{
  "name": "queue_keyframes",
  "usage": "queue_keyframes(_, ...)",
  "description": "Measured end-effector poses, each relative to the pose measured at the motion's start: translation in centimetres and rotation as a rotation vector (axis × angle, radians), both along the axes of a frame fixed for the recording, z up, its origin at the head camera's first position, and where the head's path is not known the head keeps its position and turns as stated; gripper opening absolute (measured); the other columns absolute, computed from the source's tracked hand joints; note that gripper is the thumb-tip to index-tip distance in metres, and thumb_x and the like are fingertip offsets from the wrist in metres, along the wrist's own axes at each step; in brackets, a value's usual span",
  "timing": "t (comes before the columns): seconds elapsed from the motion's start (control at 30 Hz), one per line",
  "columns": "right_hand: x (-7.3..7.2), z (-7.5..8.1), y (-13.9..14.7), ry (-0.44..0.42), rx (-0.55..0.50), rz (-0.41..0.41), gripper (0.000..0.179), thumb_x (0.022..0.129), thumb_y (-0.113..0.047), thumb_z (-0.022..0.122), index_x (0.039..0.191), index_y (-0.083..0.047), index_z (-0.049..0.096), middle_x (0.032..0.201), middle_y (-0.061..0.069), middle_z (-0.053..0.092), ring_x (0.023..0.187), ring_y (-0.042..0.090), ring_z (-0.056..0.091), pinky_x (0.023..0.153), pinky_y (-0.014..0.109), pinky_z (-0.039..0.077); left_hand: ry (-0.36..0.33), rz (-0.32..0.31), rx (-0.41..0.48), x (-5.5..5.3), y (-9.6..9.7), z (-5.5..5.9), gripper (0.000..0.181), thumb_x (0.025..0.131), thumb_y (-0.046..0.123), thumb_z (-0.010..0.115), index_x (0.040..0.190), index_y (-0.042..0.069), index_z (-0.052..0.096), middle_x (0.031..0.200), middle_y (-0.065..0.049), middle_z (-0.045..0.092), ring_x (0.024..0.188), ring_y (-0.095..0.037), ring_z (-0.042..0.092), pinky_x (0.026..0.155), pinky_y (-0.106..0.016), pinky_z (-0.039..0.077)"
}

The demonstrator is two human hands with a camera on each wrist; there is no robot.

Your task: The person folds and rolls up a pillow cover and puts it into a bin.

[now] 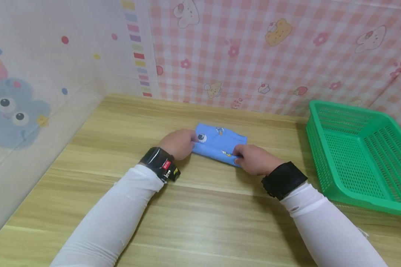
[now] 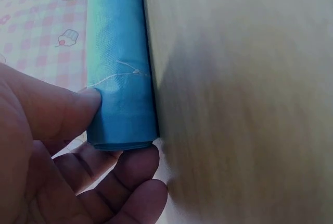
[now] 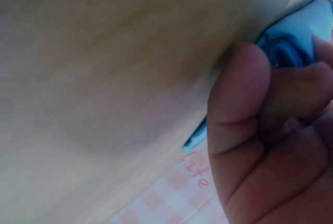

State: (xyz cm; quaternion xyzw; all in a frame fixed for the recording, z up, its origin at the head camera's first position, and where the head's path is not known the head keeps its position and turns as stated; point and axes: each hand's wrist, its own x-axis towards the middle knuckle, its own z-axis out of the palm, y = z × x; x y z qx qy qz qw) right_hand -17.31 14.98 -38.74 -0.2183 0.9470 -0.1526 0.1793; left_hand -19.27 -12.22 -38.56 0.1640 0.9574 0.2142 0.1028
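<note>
A blue cloth (image 1: pixel 220 144) with small cartoon prints lies on the wooden table, its near edge rolled into a thick band. My left hand (image 1: pixel 179 144) pinches the left end of that roll. In the left wrist view, the thumb presses the side of the roll (image 2: pixel 119 99) and the other fingers curl under its layered end. At the opposite end, my right hand (image 1: pixel 257 158) grips the roll with thumb and curled fingers. The right wrist view shows the spiral end of the cloth (image 3: pixel 286 52) beside those fingers, which hide part of it.
A green plastic basket (image 1: pixel 337 178) with mesh walls stands on the table (image 1: pixel 200 222) at the right. Behind the table hangs a pink checked sheet (image 1: pixel 247 66) with cartoon prints, and a pale printed sheet (image 1: pixel 77 70) covers the left side.
</note>
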Motion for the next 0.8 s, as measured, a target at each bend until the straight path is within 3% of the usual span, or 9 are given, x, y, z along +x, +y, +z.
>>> queue_keyframes(0.17,-0.7,0.6,0.3,-0.054,0.031,0.040,0.021,0.106,-0.017,0.060,0.121,-0.006,0.069,0.105,0.008,0.070,0.084,0.020,0.060,0.076,0.035,0.050,-0.031,-0.014,0.006,-0.1,-0.1,0.1,0.030,0.109,0.024,0.054,0.129,0.008,0.069,0.138,-0.012,0.069,0.130,-0.031,0.063,0.116,-0.049,0.047)
queue_keyframes(0.27,-1.3,1.1,0.1,-0.117,0.053,0.025,0.022,0.104,-0.019,0.061,0.120,-0.007,0.070,0.099,0.007,0.068,0.077,0.018,0.059,0.069,0.031,0.048,-0.040,-0.018,0.004,-0.2,-0.1,0.0,0.033,0.109,0.024,0.052,0.131,0.006,0.069,0.137,-0.013,0.069,0.132,-0.032,0.062,0.117,-0.049,0.045)
queue_keyframes(0.4,-2.0,1.5,-0.1,-0.196,0.069,-0.040,0.019,0.103,-0.022,0.063,0.112,-0.007,0.071,0.092,0.005,0.065,0.072,0.016,0.058,0.064,0.027,0.047,-0.027,-0.019,0.010,-0.2,0.0,0.0,0.033,0.109,0.024,0.052,0.132,0.006,0.068,0.139,-0.013,0.068,0.134,-0.032,0.061,0.117,-0.048,0.045)
queue_keyframes(0.6,-2.5,1.7,-0.1,-0.333,0.011,-0.178,0.016,0.100,-0.021,0.068,0.102,-0.005,0.068,0.075,-0.001,0.055,0.064,0.012,0.053,0.060,0.025,0.050,0.020,-0.021,0.038,0.0,0.1,0.2,0.020,0.106,0.017,0.058,0.120,0.013,0.071,0.131,-0.009,0.071,0.128,-0.030,0.063,0.110,-0.048,0.050)
queue_keyframes(0.73,-2.3,1.7,-0.1,-0.333,-0.008,-0.228,0.019,0.099,-0.022,0.070,0.102,-0.004,0.066,0.076,0.000,0.056,0.066,0.014,0.055,0.061,0.026,0.050,0.035,-0.062,0.001,0.0,-0.2,0.4,0.022,0.103,0.017,0.061,0.120,0.015,0.076,0.134,-0.006,0.072,0.129,-0.028,0.063,0.111,-0.047,0.049)
queue_keyframes(0.8,-1.8,1.7,-0.1,-0.263,-0.008,-0.234,0.019,0.098,-0.022,0.072,0.100,-0.005,0.064,0.077,0.002,0.057,0.066,0.015,0.056,0.061,0.027,0.048,0.022,-0.078,-0.002,0.0,-0.4,0.4,0.025,0.099,0.016,0.066,0.122,0.015,0.076,0.134,-0.005,0.072,0.124,-0.027,0.066,0.108,-0.046,0.050)
